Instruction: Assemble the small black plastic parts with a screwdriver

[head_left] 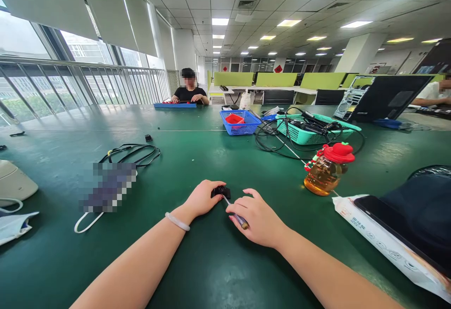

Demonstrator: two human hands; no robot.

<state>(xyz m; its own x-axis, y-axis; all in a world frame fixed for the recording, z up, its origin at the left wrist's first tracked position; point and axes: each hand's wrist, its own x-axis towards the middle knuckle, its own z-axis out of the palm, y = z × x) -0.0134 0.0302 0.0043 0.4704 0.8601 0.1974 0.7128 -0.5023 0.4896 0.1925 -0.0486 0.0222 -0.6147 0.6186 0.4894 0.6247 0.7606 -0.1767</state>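
On the green tabletop, my left hand [201, 199] grips a small black part [221, 191] between thumb and fingers; its exact kind is too small to make out. My right hand [260, 219] is closed around a screwdriver [241, 221] with a translucent brownish handle. The screwdriver's thin metal shaft points up and left, and its tip meets the near edge of the black part. Fingers of both hands hide portions of what they hold. A pale bangle [177, 221] circles my left wrist.
Left lie a black cable [146, 153], a blurred-out strapped item [111, 187] and a face mask [16, 227]. Right stand a red-lidded jar [324, 177] and a wipes pack [384, 248] under a phone [394, 229]. Behind are blue [243, 128] and teal baskets [310, 136]; a person [190, 90] sits opposite.
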